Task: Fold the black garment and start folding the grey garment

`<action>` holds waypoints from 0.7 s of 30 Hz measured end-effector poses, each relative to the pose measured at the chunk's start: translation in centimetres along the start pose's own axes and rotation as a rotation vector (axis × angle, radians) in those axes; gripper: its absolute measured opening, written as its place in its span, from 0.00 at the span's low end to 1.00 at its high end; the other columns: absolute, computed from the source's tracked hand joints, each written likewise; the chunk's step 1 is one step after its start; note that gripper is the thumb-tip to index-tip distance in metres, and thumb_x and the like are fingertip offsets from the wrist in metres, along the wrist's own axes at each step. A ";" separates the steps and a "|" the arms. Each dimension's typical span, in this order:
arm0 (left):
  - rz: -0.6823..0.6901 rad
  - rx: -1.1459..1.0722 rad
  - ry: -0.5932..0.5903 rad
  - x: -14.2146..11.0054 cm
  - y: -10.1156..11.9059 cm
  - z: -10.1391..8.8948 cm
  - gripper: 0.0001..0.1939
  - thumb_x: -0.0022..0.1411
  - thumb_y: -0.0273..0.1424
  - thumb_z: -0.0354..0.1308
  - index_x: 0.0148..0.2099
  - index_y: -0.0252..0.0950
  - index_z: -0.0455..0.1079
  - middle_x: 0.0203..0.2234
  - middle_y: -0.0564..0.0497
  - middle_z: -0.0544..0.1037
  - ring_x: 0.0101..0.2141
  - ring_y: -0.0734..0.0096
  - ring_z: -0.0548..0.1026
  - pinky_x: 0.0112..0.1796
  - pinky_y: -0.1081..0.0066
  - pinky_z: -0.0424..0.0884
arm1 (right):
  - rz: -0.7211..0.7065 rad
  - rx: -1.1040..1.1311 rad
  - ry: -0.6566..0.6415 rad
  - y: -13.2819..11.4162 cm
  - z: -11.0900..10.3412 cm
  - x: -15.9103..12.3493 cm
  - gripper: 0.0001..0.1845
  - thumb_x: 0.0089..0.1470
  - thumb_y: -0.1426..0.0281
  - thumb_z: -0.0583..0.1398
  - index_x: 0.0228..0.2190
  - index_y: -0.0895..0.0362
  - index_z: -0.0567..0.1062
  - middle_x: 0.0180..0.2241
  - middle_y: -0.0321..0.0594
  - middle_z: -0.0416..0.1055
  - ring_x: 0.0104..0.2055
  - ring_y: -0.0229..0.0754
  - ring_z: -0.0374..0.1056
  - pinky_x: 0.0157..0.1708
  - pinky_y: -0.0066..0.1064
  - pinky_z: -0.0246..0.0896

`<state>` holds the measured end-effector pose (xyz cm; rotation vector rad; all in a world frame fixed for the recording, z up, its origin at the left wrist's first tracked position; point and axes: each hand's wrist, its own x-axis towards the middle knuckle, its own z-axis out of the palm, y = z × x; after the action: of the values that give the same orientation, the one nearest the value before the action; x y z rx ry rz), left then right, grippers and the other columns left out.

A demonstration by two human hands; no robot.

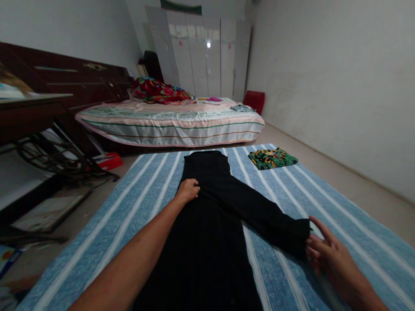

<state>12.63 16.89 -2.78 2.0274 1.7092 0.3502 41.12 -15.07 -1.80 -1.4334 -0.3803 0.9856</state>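
A black long-sleeved garment lies lengthwise on a blue and white striped sheet. Its neck end points away from me, and one sleeve stretches out to the right. My left hand has its fingers curled on the cloth near the garment's upper left edge. At the sleeve's end, my right hand grips the cuff, with its index finger partly extended. A small pale patch shows between those fingers and the cuff; I cannot make out what it is. The garment's lower end runs out of view.
A folded green, black and orange patterned cloth lies at the sheet's far right. Beyond stands a bed with a red floral blanket, then a white wardrobe. To the left is a dark table with a metal wheel frame.
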 end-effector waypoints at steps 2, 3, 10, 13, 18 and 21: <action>-0.017 -0.013 -0.018 0.1 0.0 0.0 0.12 0.57 0.26 0.53 0.44 0.33 0.70 0.22 0.53 0.76 0.21 0.75 0.74 0.23 0.79 0.66 | 0.028 -0.011 0.008 -0.5 0.1 -0.1 0.48 0.40 0.59 0.66 0.60 0.49 0.53 0.15 0.25 0.59 0.16 0.36 0.58 0.11 0.22 0.49; -0.024 -0.019 -0.025 0.1 0.0 -0.1 0.12 0.57 0.25 0.53 0.44 0.33 0.70 0.21 0.53 0.75 0.20 0.75 0.74 0.22 0.79 0.66 | 0.026 -0.055 0.026 -0.7 0.2 -0.1 0.48 0.40 0.57 0.65 0.60 0.50 0.54 0.14 0.25 0.59 0.14 0.35 0.57 0.11 0.22 0.48; -0.069 -0.099 -0.066 -0.2 0.6 -0.3 0.13 0.57 0.23 0.54 0.46 0.32 0.69 0.23 0.52 0.76 0.19 0.75 0.74 0.20 0.80 0.66 | -0.167 -0.237 0.155 -1.4 1.4 1.4 0.47 0.34 0.60 0.68 0.57 0.53 0.62 0.22 0.31 0.71 0.25 0.41 0.69 0.29 0.30 0.66; -0.080 -0.152 -0.089 -0.6 0.8 -0.6 0.14 0.58 0.22 0.53 0.48 0.31 0.67 0.28 0.49 0.76 0.20 0.77 0.74 0.20 0.80 0.67 | -0.152 -0.151 0.169 -1.2 0.6 2.6 0.47 0.33 0.61 0.68 0.56 0.54 0.63 0.23 0.32 0.72 0.28 0.43 0.71 0.32 0.31 0.67; -0.089 -0.216 -0.117 -1.1 1.1 -1.0 0.16 0.59 0.21 0.53 0.50 0.29 0.65 0.35 0.46 0.76 0.21 0.79 0.74 0.20 0.80 0.68 | -0.116 -0.134 0.142 -0.2 -0.4 3.1 0.50 0.34 0.62 0.68 0.59 0.51 0.58 0.25 0.32 0.72 0.32 0.45 0.72 0.35 0.33 0.68; -0.095 -0.223 -0.117 -1.3 1.2 -1.1 0.16 0.59 0.21 0.53 0.50 0.29 0.64 0.34 0.46 0.76 0.21 0.79 0.74 0.20 0.80 0.68 | -0.169 -0.342 0.132 0.1 -0.3 2.8 0.48 0.36 0.60 0.66 0.59 0.52 0.59 0.35 0.38 0.74 0.41 0.50 0.71 0.42 0.39 0.66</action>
<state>12.87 15.71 -1.14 1.7658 1.6120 0.3661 42.94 -13.17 -2.88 -1.7321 -0.5831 0.7065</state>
